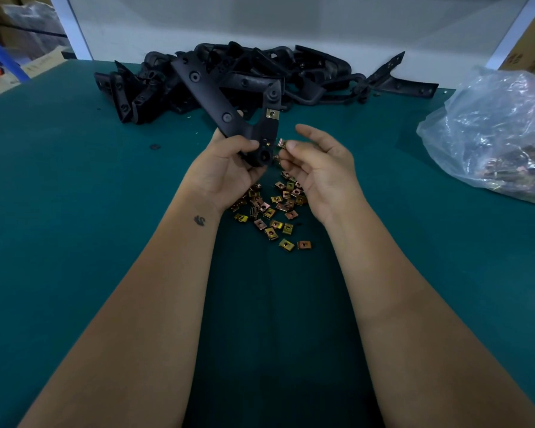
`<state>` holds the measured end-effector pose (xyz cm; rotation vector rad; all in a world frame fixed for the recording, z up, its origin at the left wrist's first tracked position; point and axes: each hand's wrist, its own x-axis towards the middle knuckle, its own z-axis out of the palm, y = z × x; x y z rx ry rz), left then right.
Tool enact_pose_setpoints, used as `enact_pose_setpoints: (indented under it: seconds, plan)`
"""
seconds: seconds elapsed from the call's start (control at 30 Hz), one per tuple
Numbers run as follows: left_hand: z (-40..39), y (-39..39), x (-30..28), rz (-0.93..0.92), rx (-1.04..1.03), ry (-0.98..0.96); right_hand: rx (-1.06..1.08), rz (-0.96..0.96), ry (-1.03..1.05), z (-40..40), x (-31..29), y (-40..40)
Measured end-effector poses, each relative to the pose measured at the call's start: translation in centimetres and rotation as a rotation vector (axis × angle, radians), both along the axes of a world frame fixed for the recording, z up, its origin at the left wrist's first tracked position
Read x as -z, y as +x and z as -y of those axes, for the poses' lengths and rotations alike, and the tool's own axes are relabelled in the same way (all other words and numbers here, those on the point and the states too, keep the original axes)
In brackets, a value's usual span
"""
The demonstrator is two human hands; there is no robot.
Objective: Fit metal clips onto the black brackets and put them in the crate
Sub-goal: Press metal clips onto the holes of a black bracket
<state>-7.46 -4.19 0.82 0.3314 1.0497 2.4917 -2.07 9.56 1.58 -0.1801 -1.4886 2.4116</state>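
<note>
Two hands (229,168), one bag (494,134) (clips uncountable).

Left grip (229,168) clenched, right grip (315,168) pinching.

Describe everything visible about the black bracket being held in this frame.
The black bracket is a matte, plastic-looking V-shaped piece with two flat arms rising from a joint with a round hole. Round bosses dot the longer left arm. One brass-coloured metal clip already sits on the shorter right arm. The left hand grips it at the joint, above the table. The right hand pinches another clip beside its lower edge.
</note>
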Motion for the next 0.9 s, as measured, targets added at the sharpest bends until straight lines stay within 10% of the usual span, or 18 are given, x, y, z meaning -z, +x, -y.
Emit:
enact_pose_setpoints:
  seconds: [0.9]
  plan:
    - [-0.27, 0.15, 0.06, 0.027, -0.030, -0.014, -0.055, -0.017, -0.070, 0.08, 0.23, -0.23]
